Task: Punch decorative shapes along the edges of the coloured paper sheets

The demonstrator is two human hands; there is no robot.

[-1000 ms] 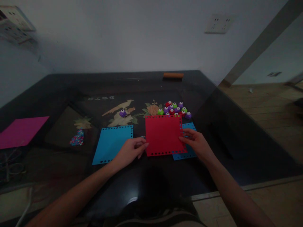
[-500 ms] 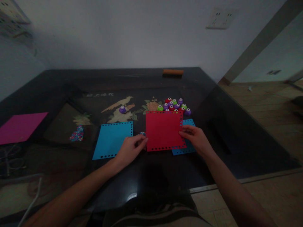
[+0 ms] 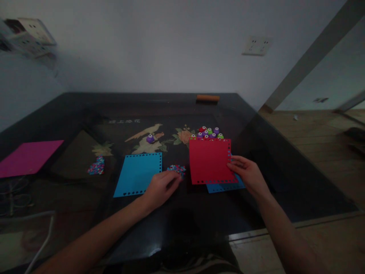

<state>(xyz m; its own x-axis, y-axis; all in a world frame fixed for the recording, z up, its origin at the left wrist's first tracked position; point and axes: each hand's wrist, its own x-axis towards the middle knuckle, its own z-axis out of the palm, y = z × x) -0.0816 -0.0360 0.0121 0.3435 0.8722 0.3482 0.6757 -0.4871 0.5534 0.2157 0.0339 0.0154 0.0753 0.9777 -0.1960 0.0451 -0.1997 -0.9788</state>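
Note:
In my right hand (image 3: pixel 245 169) the right edge of a red paper sheet (image 3: pixel 211 161) is pinched between thumb and fingers. Small holes run along several of its edges. The sheet is raised over a blue sheet (image 3: pixel 224 188), hiding most of it. My left hand (image 3: pixel 162 186) is curled, its thumb and forefinger tips close together beside a small pile of coloured bits (image 3: pixel 176 169). Whether anything sits between those tips cannot be made out. Under the left hand's wrist side lies another blue punched sheet (image 3: pixel 139 173), partly covered by the hand.
Several eye-topped craft punches (image 3: pixel 209 132) in red, green and purple cluster behind the red sheet. One purple punch (image 3: pixel 150 138) stands apart. Further left are more coloured bits (image 3: pixel 97 166) and a magenta sheet (image 3: pixel 30 158). An orange-brown roll (image 3: pixel 208 98) lies near the wall.
The red sheet has moved right with my right hand, away from my left hand. The pile of coloured bits now shows between them. The camera view has tilted up slightly.

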